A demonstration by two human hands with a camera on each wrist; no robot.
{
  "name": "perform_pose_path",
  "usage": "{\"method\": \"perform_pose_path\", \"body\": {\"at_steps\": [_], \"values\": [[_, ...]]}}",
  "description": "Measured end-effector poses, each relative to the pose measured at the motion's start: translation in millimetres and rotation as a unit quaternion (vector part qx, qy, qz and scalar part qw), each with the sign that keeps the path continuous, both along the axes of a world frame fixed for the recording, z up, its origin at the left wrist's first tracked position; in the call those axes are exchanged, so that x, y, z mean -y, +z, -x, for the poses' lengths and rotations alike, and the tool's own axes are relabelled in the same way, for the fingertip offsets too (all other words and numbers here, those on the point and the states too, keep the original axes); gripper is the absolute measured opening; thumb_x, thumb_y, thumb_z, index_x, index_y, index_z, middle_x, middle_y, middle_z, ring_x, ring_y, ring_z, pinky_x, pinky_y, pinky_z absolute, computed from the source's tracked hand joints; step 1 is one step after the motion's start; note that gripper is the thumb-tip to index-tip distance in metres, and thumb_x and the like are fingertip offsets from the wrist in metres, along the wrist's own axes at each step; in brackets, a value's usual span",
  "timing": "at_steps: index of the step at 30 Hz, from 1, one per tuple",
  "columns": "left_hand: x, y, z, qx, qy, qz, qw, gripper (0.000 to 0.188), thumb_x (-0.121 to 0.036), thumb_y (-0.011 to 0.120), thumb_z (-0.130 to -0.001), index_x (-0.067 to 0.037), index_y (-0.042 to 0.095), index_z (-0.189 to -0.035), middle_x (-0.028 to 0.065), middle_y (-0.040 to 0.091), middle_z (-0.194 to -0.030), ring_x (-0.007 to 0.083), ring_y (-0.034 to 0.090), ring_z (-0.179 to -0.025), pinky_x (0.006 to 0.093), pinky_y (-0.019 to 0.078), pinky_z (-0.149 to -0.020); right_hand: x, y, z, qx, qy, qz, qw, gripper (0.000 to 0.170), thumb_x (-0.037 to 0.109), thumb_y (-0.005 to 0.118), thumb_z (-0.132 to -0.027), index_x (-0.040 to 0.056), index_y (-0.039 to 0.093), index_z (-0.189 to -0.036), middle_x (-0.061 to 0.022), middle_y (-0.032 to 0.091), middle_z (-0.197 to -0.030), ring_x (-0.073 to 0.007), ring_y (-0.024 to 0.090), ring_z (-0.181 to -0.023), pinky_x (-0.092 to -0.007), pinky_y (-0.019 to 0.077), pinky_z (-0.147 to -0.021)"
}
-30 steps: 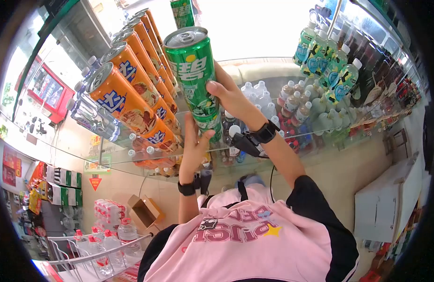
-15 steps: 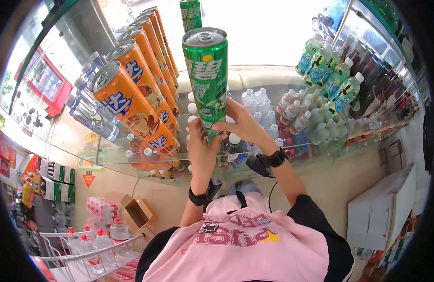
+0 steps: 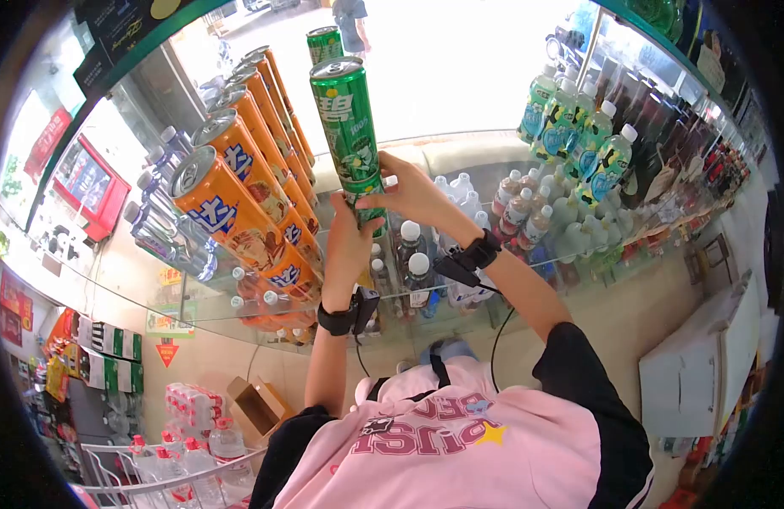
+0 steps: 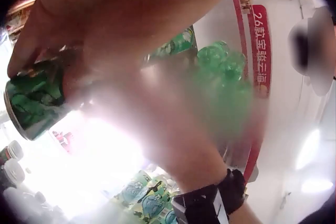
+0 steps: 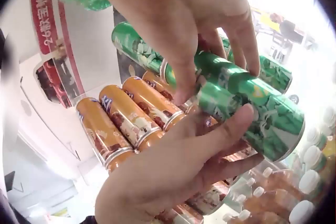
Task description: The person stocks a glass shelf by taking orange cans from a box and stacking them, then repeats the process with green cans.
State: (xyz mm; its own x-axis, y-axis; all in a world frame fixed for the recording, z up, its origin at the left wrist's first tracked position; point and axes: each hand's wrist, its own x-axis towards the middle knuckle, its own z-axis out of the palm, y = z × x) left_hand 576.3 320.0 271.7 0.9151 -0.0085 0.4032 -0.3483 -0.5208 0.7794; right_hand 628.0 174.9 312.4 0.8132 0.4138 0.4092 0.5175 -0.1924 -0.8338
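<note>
In the head view a tall green soda can (image 3: 341, 106) stands upright on top of another green can (image 5: 275, 121). My right hand (image 3: 413, 197) curls round from the right where the two cans meet, its thumb across the front. My left hand (image 3: 345, 250) comes from below left and holds the lower can; in the right wrist view its thumb lies on that can's side, fingers beneath. The lower can is mostly hidden by the hands in the head view. Another green can (image 3: 324, 44) stands behind the stack. Orange soda cans (image 3: 218, 204) stand stacked in rows to the left.
Everything stands on a glass counter (image 3: 570, 246). Green-labelled bottles (image 3: 608, 165) are at its right, clear water bottles (image 3: 159, 229) at its left. White-capped dark bottles (image 3: 419, 276) show under the right hand. An open carton (image 3: 258, 407) lies on the floor.
My right hand has slid from the upper can's middle down to the joint. Both hands swung right, then back left with the can. A passer-by has come into view outside.
</note>
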Motion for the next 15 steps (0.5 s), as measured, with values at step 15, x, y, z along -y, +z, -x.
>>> {"method": "perform_pose_path", "body": {"at_steps": [15], "values": [[13.8,3.2,-67.1,0.105,0.063,0.134,0.983,0.051,0.006,0.059,-0.077,0.004,0.033,-0.120,0.0246,0.052,-0.109,0.0401,0.054,-0.102,0.0414,0.0444,-0.082,-23.8,-5.0,-64.3,0.052,-0.056,0.017,0.997,0.056,0.028,0.078,-0.070,-0.0022,0.055,-0.111,-0.0137,0.065,-0.099,-0.0271,0.063,-0.089,-0.0367,0.0501,-0.076]]}}
